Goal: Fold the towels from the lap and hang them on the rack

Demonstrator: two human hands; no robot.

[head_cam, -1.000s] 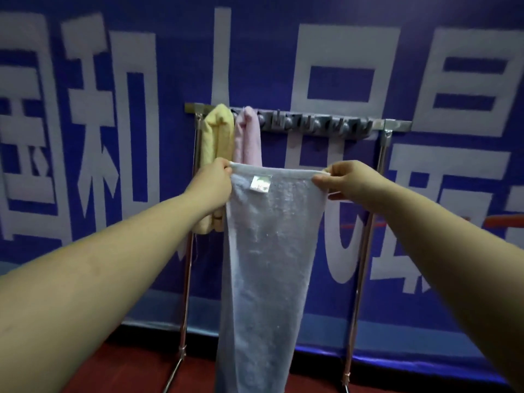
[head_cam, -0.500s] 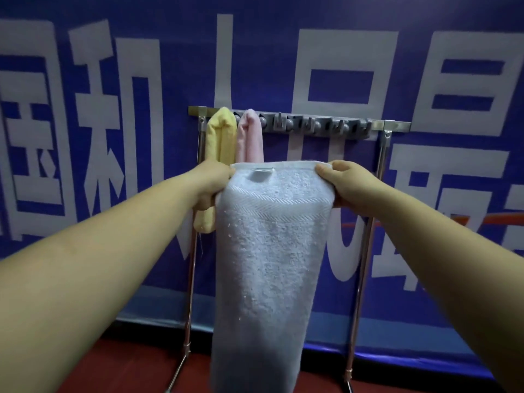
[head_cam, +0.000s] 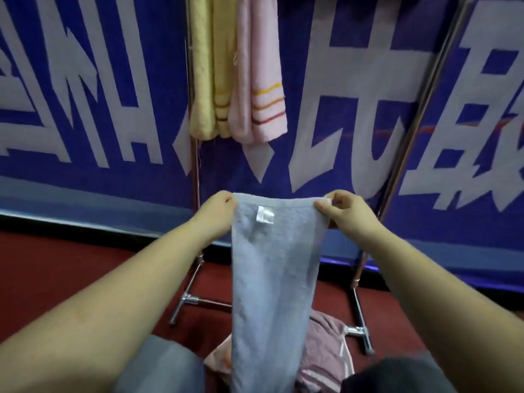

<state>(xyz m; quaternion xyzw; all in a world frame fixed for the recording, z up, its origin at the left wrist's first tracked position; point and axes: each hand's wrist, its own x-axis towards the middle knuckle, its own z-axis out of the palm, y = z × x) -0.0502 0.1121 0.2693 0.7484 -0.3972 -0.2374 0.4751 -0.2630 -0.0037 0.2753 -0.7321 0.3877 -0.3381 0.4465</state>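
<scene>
Folding step in hand: pale blue terry towel (head_cam: 272, 268) held up lengthwise by its top edge, white label (head_cam: 265, 214) facing the camera, lower end trailing to the lap. Left hand (head_cam: 217, 215) gripping the top left corner, fingers curled behind the cloth; right hand (head_cam: 347, 214) pinching the top right corner between thumb and fingertips (head_cam: 323, 207). Two more pinkish towels (head_cam: 326, 361) heaped on the lap. Yellow striped towel (head_cam: 211, 69) and pink striped towel (head_cam: 259, 69) hanging on the chrome tube rack (head_cam: 195, 171) ahead. Next move, by judgement: halving the held towel, then raising it to the rack's top bar, out of view here.
</scene>
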